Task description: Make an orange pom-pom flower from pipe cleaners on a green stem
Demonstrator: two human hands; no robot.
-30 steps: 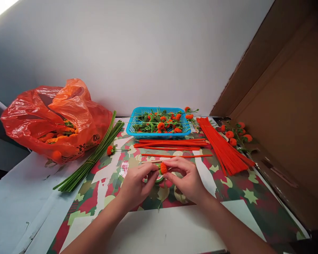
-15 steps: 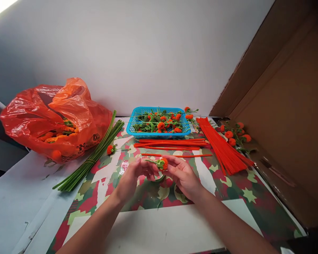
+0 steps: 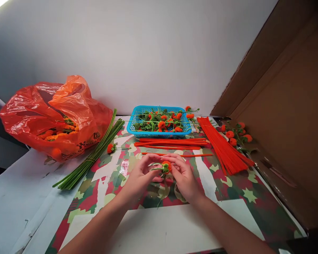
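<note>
Both hands meet over the patterned table cover at its middle. My right hand pinches a small orange pompom flower with green sepals. My left hand curls around the flower's thin green stem, which sticks out to the left. Just beyond my fingers lies a single orange pipe cleaner, and farther back a short row of orange pipe cleaners.
A blue basket of finished flowers stands at the back. A big bundle of orange pipe cleaners lies right, with several flowers beside it. Green stems, a lone flower and an orange plastic bag sit left. A cardboard wall rises right.
The flower has been turned between my fingers, its green sepals now showing. My hands opened a little, then closed together again slightly farther from me.
</note>
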